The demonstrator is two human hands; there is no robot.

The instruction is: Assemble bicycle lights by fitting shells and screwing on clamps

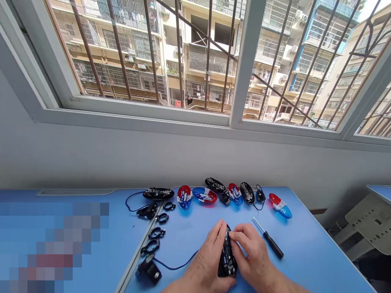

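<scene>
A black oval light housing (227, 257), its inner side with small parts facing up, is between my hands on the blue table. My left hand (209, 260) is closed along its left side, the thumb at the near end. My right hand (251, 251) has its fingers pinched together at the housing's upper right edge; whatever they hold is too small or hidden to make out. A thin black cable runs from under my left hand to a black clip-like box (149, 269). Right of my right hand lies a screwdriver (269, 239) with a black handle.
Red-and-blue oval covers (185, 197) and more black housings (158, 194) with cables line the back of the table. Several black ring clamps (157, 233) lie near the table seam (132, 260) on the left. A wall and barred window rise behind. A blurred patch covers the lower left.
</scene>
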